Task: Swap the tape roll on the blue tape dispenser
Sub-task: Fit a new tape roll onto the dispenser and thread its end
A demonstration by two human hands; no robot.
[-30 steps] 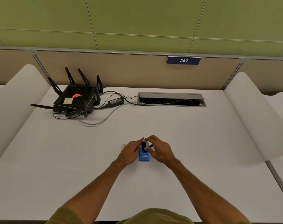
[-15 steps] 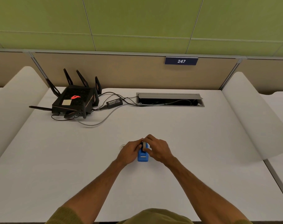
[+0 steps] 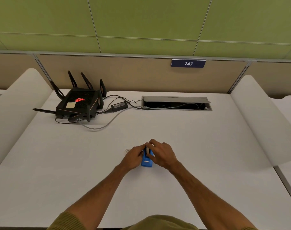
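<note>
White desk surface (image 3: 207, 146) fills the view from a head-worn camera, backed by a tan partition with green wall panels above it. At the far left of the desk sits a black router (image 3: 78, 103) with several upright antennas and a glowing red logo. Just right of it lies a black power adapter (image 3: 119, 106), its cables running right into an open cable tray (image 3: 176, 103) recessed in the desk. Above the tray, a dark blue sign (image 3: 188, 63) on the partition reads 247.

Near the middle of the desk, two bare forearms reach forward. The left hand (image 3: 134, 157) presses against the left side of the blue tape dispenser (image 3: 146, 162), fingers curled narrowly around it. A faint, clear ring (image 3: 127, 151) lies on the desk just left of that hand. The dispenser stands on the desk between both hands, with a tape roll (image 3: 147, 151) seated in its far end. The right hand (image 3: 163, 155) closes over the dispenser's right side, fingertips pinching the roll's top.
</note>
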